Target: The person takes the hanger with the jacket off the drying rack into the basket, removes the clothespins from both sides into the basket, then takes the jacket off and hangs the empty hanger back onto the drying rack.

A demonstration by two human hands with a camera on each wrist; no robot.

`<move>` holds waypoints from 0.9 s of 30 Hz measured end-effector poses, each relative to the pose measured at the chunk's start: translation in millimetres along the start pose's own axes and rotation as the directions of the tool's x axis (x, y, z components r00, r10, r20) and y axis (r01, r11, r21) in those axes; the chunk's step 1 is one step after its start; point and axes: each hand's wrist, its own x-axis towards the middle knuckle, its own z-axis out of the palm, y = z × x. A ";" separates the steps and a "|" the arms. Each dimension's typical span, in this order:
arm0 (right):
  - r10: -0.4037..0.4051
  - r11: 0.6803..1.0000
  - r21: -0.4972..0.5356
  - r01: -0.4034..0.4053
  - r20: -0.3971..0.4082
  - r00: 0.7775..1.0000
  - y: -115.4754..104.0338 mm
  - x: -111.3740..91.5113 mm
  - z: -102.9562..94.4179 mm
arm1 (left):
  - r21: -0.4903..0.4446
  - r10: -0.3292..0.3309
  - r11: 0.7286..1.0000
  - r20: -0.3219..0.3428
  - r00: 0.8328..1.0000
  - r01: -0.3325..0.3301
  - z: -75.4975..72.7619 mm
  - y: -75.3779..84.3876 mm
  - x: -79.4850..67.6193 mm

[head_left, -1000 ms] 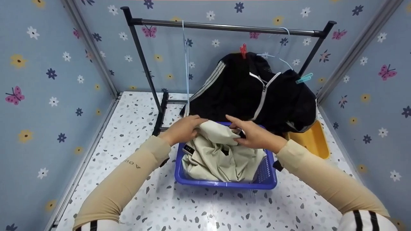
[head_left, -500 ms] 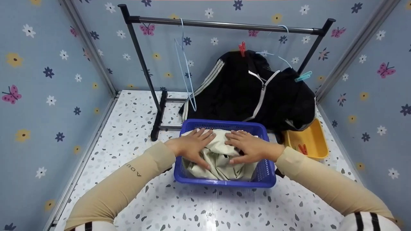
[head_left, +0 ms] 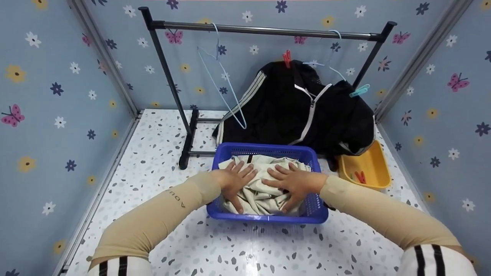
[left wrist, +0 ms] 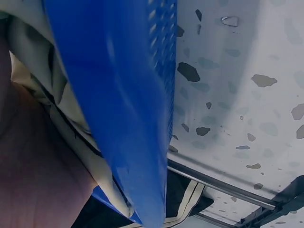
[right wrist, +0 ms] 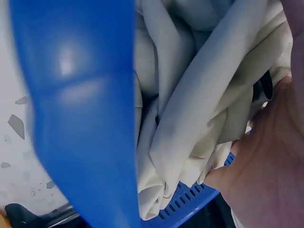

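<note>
A crumpled cream garment fills the blue plastic basket on the floor. My left hand presses on its left side, fingers straight and spread. On the right side, my right hand presses down the same way, thumb toward the near rim. In the left wrist view, folds of the cream garment lie between the hand and the basket wall. Close to the palm in the right wrist view, the garment is bunched beside the basket rim.
Behind the basket stands a black clothes rack. A black jacket hangs on it from a hanger, with a red clip and a teal clip. A bare blue hanger hangs leftward. The yellow tray holds red clips.
Both hands let go of the raised cream garment, opened flat and pressed it lower into the basket. The bare hanger has swung round to face forward.
</note>
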 end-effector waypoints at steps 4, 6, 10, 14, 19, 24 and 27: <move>0.036 0.998 -0.060 -0.033 0.044 0.998 -4.2 9.4 -1.3 | 0.061 -0.045 0.997 0.041 0.998 0.042 -0.5 5.8 3.7; 0.057 0.993 -0.105 -0.050 0.063 0.996 -6.9 14.3 -2.0 | 0.079 -0.065 0.995 0.059 0.996 0.060 -1.3 8.4 5.1; 0.086 0.983 -0.170 -0.070 0.088 0.992 -11.4 21.1 -2.9 | 0.120 -0.093 0.989 0.075 0.993 0.083 -2.4 12.7 7.3; 0.100 0.978 -0.194 -0.081 0.095 0.990 -12.3 23.9 -1.8 | 0.143 -0.089 0.987 0.066 0.994 0.079 -1.0 14.2 9.5; 0.106 0.981 -0.174 -0.090 0.086 0.991 -10.1 22.9 0.1 | 0.113 -0.066 0.992 0.050 0.997 0.060 1.5 10.2 11.6; 0.068 0.993 -0.099 -0.065 0.032 0.997 -2.1 16.3 -0.4 | 0.039 -0.012 0.999 0.029 1.000 0.011 -0.5 1.6 10.7; 0.026 1.000 -0.013 -0.026 -0.016 1.000 3.5 7.3 -3.3 | -0.038 0.029 0.999 -0.006 1.000 -0.029 -2.5 -6.1 9.3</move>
